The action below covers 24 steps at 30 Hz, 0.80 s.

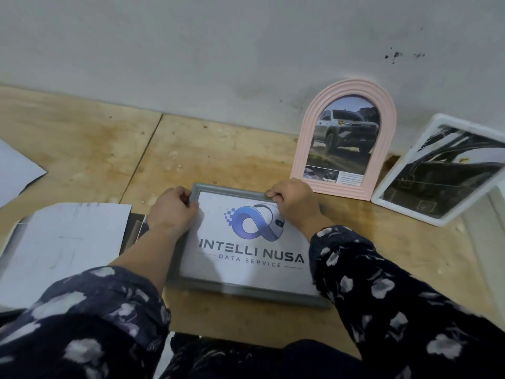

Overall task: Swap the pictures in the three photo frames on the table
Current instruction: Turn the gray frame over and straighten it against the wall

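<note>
A grey rectangular photo frame (232, 291) lies in front of me on the wooden table (82, 149), showing a white picture with a blue loop logo and the words "INTELLI NUSA DATA SERVICE". My left hand (173, 212) grips its far left corner, fingers curled over the edge. My right hand (293, 199) grips its far right corner the same way. A pink arched frame (389, 127) with a picture of a silver pickup stands against the wall. To its right a white rectangular frame (382, 196) leans tilted, holding a dark picture.
Loose white sheets (65, 242) lie on the table at the left, with another sheet (16, 170) at the far left edge. A grey wall (218, 50) rises right behind the table. A white object (492, 242) stands at the right edge.
</note>
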Each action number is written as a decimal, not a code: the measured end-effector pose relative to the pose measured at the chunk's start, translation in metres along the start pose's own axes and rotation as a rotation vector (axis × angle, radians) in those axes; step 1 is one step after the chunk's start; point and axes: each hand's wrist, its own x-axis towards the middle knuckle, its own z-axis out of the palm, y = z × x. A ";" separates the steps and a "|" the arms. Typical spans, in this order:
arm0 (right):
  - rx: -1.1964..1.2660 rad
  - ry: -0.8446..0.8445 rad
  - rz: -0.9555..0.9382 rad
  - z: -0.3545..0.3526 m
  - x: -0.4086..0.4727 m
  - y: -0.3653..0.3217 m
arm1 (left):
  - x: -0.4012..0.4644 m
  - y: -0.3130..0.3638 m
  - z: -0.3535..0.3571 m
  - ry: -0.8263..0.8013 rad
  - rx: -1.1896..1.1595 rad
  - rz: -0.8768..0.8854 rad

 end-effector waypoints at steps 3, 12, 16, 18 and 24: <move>0.001 -0.062 -0.040 0.011 0.016 -0.023 | 0.001 -0.002 -0.001 -0.026 -0.013 0.015; -0.068 -0.140 -0.132 0.042 0.049 -0.083 | 0.006 -0.013 -0.003 -0.060 -0.074 0.101; -0.034 -0.157 -0.122 0.047 0.061 -0.107 | 0.006 -0.014 -0.002 -0.057 -0.089 0.096; -0.026 -0.178 -0.089 0.051 0.067 -0.118 | 0.006 -0.013 -0.002 -0.058 -0.100 0.072; 0.532 -0.079 0.181 0.041 0.076 -0.134 | 0.005 -0.007 -0.007 -0.092 -0.110 0.001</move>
